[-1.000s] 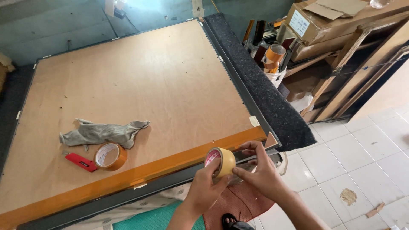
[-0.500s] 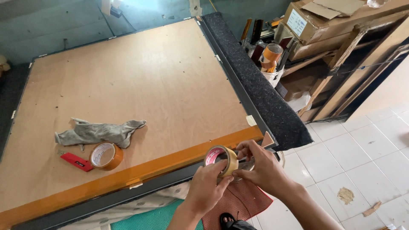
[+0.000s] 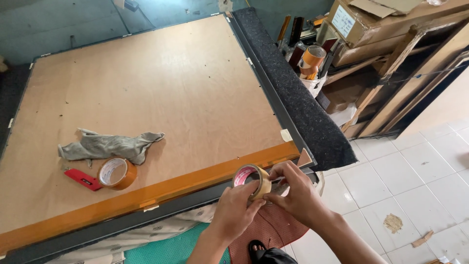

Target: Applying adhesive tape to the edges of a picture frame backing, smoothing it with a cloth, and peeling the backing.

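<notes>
Gripping tape roll (image 3: pixel 251 181) with left hand (image 3: pixel 238 210) and right hand (image 3: pixel 297 194); taped near board edge (image 3: pixel 146 198) already, right and far edges untaped.

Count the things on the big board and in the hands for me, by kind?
Tape rolls: 2, one held in both hands, one lying on the board
Grey cloth: 1
Red cutter: 1
Total: 4

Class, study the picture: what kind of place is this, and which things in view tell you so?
Probably a picture-framing workshop. A large backing board lies in a dark frame, its near edge sealed with brown tape; both hands work a tape roll; wooden frame lengths and cardboard boxes fill the shelves.
</notes>
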